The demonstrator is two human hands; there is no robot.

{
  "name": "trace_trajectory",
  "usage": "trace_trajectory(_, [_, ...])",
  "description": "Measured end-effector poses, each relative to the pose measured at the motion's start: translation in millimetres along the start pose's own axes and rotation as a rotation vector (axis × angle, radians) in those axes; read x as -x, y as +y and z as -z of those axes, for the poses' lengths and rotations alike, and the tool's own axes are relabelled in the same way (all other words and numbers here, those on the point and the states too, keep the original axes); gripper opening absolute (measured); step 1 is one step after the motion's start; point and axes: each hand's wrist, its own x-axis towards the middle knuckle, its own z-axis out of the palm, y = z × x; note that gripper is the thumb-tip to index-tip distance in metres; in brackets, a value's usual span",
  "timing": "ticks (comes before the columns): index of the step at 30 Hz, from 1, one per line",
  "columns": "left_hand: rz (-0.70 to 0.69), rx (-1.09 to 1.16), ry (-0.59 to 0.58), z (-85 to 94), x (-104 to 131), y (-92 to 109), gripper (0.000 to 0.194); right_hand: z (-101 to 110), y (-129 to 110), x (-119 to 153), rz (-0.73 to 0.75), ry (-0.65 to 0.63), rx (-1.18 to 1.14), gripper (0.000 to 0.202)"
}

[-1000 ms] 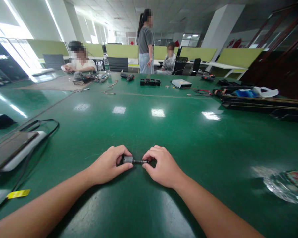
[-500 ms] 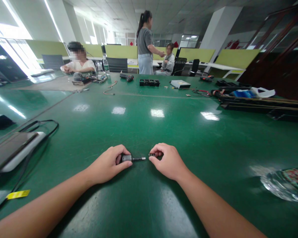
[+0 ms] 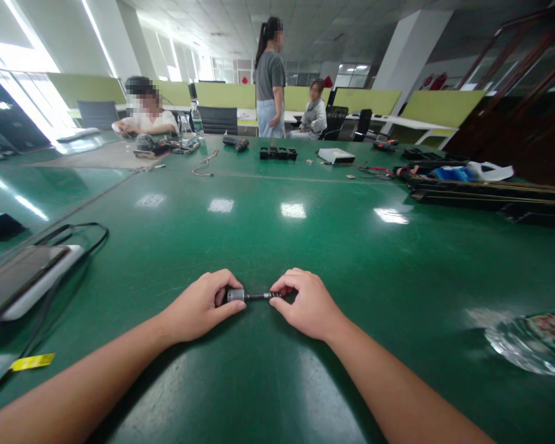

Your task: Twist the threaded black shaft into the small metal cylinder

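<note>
Over the green table [image 3: 259, 240], both hands' fingers [image 3: 235, 305] grip small metal parts [image 3: 235, 295].

Cylinder [image 3: 235, 296] between phone [image 3: 23, 277] at left and dish [image 3: 531, 342] at right, drill [image 3: 235, 143] farther behind

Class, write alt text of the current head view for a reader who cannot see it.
Left hand grips a metal cylinder whose thin shaft meets a small dark spiral piece pinched in the right hand, above a glossy green table.
</note>
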Motion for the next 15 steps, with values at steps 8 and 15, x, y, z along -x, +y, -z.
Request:
trace_trajectory(8, [-0.014, -0.024, 0.004, -1.4, 1.6, -1.7, 0.026, -6.6, -7.0, 4.3, 0.093, -0.081, -0.125, 0.051])
trace_trajectory(15, [-0.034, -0.011, -0.015, 0.8, 2.5, -1.3, 0.032, -7.9, -6.7, 4.0, 0.097, -0.085, -0.110, 0.043])
